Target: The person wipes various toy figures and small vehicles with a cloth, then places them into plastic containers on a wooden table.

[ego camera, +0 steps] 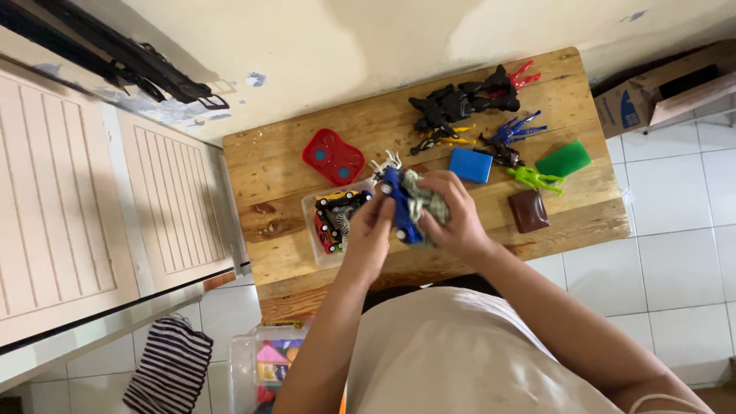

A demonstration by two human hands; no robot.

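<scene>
On the wooden table (pixel 567 211) at frame centre, a clear tub (pixel 322 230) of toy cars sits left of the hands; a controller (pixel 333 157) lies above it. Toy figures (pixel 475 107) cluster upper right, three blocks (pixel 529 211) below them. A box of toys (pixel 264 360) stands on the floor, lower left.

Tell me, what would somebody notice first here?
Most likely both hands, left and right, at the table's near edge, holding a blue toy car with a grey cloth against it. Next, the red controller to the left, and the black robot toy near the wall, with small colourful figures before it.
</scene>
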